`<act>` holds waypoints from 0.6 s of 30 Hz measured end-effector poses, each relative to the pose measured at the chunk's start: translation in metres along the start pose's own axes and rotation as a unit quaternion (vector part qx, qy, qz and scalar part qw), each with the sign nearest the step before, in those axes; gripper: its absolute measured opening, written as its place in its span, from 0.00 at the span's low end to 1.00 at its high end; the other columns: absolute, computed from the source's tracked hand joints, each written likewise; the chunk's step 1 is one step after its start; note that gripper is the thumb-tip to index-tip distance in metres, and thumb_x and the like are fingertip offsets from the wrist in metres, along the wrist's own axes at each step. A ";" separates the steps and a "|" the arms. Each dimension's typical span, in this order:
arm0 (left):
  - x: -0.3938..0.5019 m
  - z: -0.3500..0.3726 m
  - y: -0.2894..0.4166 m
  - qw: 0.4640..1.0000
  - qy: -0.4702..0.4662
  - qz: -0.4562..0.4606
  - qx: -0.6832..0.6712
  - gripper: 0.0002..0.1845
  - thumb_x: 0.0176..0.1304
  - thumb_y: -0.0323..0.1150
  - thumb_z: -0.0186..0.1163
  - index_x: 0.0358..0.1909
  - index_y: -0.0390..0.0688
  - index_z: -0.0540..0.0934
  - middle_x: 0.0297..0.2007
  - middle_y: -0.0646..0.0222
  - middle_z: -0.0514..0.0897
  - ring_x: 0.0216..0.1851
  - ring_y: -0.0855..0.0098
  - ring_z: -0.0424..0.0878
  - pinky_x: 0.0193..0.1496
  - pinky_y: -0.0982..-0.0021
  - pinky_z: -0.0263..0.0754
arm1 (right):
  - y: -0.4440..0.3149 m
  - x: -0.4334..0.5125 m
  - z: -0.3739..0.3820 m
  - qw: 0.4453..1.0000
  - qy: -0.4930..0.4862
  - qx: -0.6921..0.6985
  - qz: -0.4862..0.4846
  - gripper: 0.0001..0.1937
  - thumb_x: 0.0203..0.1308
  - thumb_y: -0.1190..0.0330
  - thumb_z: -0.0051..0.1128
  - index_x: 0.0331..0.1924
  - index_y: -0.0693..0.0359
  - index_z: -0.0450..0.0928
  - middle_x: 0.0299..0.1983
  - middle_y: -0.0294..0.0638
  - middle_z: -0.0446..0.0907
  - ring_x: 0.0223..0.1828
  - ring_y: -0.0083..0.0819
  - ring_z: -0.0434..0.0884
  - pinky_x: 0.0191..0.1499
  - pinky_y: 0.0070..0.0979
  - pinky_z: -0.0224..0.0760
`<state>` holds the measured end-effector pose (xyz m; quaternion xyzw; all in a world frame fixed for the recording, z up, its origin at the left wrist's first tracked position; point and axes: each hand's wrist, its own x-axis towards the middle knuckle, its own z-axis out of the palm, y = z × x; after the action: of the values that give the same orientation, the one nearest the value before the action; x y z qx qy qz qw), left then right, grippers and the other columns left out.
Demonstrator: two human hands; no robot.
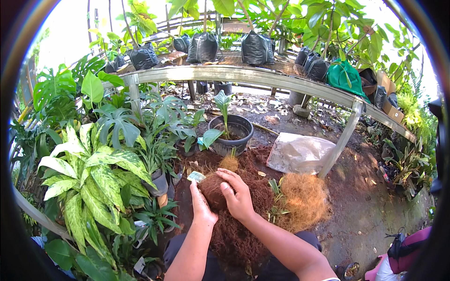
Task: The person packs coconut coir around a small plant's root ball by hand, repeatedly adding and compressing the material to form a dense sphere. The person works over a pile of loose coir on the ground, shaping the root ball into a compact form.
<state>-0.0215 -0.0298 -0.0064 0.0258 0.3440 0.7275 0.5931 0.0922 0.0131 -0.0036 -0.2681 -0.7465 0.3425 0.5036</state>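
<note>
Between my two palms I hold a round ball of dark brown fibre (212,189). My left hand (201,203) cups its left side and underside. My right hand (236,193) lies over its right side with the fingers bent across the top. A small green and white piece (196,176) shows at the ball's upper left, by my left fingertips; what it is I cannot tell. Below the ball spreads a heap of loose brown coconut fibre (239,232). Just beyond my hands sits a small light-brown fibre ball (229,163) with a cut green stem on top.
A black plastic pot (232,140) with a young plant stands ahead. Right of the heap lie orange coconut fibre (304,200), cut green pieces (276,188) and a white sack (300,152). Leafy potted plants (102,172) crowd the left. A wooden bench (246,73) carries black-bagged plants behind.
</note>
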 end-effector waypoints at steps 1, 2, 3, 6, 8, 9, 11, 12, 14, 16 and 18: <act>-0.002 0.000 0.001 1.000 -0.008 -0.007 0.018 0.40 0.70 0.70 0.44 0.68 0.49 0.73 0.63 0.64 0.79 0.64 0.61 0.76 0.68 0.54 0.69 | 0.003 0.001 0.001 0.998 0.031 0.055 0.028 0.19 0.75 0.63 0.48 0.58 0.68 0.81 0.62 0.50 0.80 0.67 0.40 0.76 0.72 0.33 0.61; -0.004 0.001 0.002 0.999 -0.024 -0.012 0.020 0.41 0.70 0.70 0.44 0.69 0.48 0.72 0.64 0.64 0.78 0.65 0.61 0.76 0.69 0.54 0.67 | 0.006 0.001 0.001 0.991 0.051 0.103 0.071 0.19 0.77 0.63 0.46 0.58 0.69 0.81 0.61 0.48 0.81 0.65 0.37 0.76 0.71 0.32 0.62; -0.005 0.002 0.002 0.999 -0.043 -0.016 0.025 0.42 0.70 0.71 0.44 0.70 0.48 0.71 0.64 0.63 0.78 0.66 0.61 0.75 0.71 0.54 0.66 | 0.008 0.002 0.001 0.978 0.078 0.146 0.123 0.19 0.78 0.63 0.44 0.58 0.70 0.81 0.60 0.47 0.82 0.64 0.35 0.77 0.70 0.31 0.62; -0.005 0.006 -0.006 0.999 -0.038 0.026 0.023 0.42 0.71 0.70 0.44 0.71 0.47 0.70 0.65 0.62 0.77 0.67 0.61 0.73 0.72 0.54 0.64 | 0.010 0.001 0.001 0.975 0.086 0.170 0.118 0.20 0.80 0.64 0.41 0.55 0.71 0.81 0.57 0.45 0.83 0.62 0.32 0.77 0.70 0.29 0.62; -0.004 0.009 -0.016 0.996 0.001 0.086 -0.002 0.39 0.72 0.68 0.43 0.67 0.46 0.73 0.62 0.63 0.79 0.63 0.61 0.76 0.68 0.55 0.68 | 0.007 -0.002 0.006 0.989 0.072 0.121 0.046 0.18 0.78 0.67 0.43 0.55 0.72 0.81 0.58 0.48 0.82 0.63 0.36 0.78 0.70 0.32 0.63; -0.003 0.007 -0.018 0.995 -0.008 0.094 -0.026 0.37 0.72 0.66 0.43 0.66 0.46 0.74 0.60 0.63 0.80 0.62 0.62 0.78 0.67 0.56 0.70 | 0.005 -0.005 0.010 0.997 0.065 0.042 0.004 0.15 0.74 0.70 0.47 0.54 0.70 0.81 0.59 0.51 0.82 0.64 0.43 0.77 0.70 0.37 0.65; 0.000 0.005 -0.020 0.991 -0.031 0.092 -0.088 0.35 0.73 0.64 0.43 0.62 0.45 0.76 0.57 0.65 0.81 0.58 0.62 0.80 0.63 0.57 0.73 | 0.001 -0.011 0.016 0.993 0.091 -0.048 -0.052 0.15 0.71 0.69 0.51 0.55 0.68 0.81 0.59 0.52 0.81 0.65 0.49 0.77 0.69 0.41 0.66; 0.001 0.005 -0.022 0.989 -0.032 0.115 -0.086 0.32 0.73 0.61 0.43 0.59 0.45 0.77 0.54 0.66 0.83 0.54 0.63 0.82 0.59 0.59 0.76 | -0.001 -0.012 0.018 0.992 0.095 -0.050 -0.065 0.15 0.71 0.69 0.52 0.55 0.68 0.81 0.59 0.52 0.81 0.65 0.50 0.77 0.69 0.41 0.66; 0.001 0.002 -0.021 0.990 -0.028 0.107 -0.089 0.32 0.72 0.59 0.43 0.60 0.44 0.77 0.54 0.65 0.83 0.54 0.63 0.82 0.60 0.58 0.76 | -0.004 -0.011 0.020 0.988 0.112 -0.053 -0.091 0.16 0.70 0.68 0.53 0.56 0.68 0.81 0.59 0.52 0.81 0.65 0.51 0.76 0.69 0.42 0.66; 0.002 0.002 -0.019 0.990 -0.016 0.097 -0.105 0.31 0.71 0.58 0.42 0.60 0.45 0.77 0.55 0.65 0.83 0.56 0.61 0.82 0.61 0.57 0.76 | -0.010 -0.008 0.018 0.992 0.083 -0.064 -0.074 0.17 0.70 0.67 0.53 0.57 0.68 0.80 0.60 0.52 0.81 0.65 0.51 0.76 0.69 0.42 0.66; 0.002 0.000 -0.015 0.991 -0.019 0.061 -0.119 0.32 0.71 0.59 0.42 0.60 0.45 0.77 0.55 0.64 0.83 0.57 0.60 0.81 0.61 0.56 0.75 | -0.015 -0.005 0.013 0.996 0.035 -0.068 -0.042 0.19 0.70 0.64 0.55 0.58 0.66 0.80 0.62 0.51 0.79 0.68 0.50 0.74 0.71 0.43 0.64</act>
<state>-0.0096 -0.0277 -0.0153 -0.0100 0.2417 0.7972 0.5532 0.0810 -0.0032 0.0018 -0.2818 -0.7605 0.2595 0.5243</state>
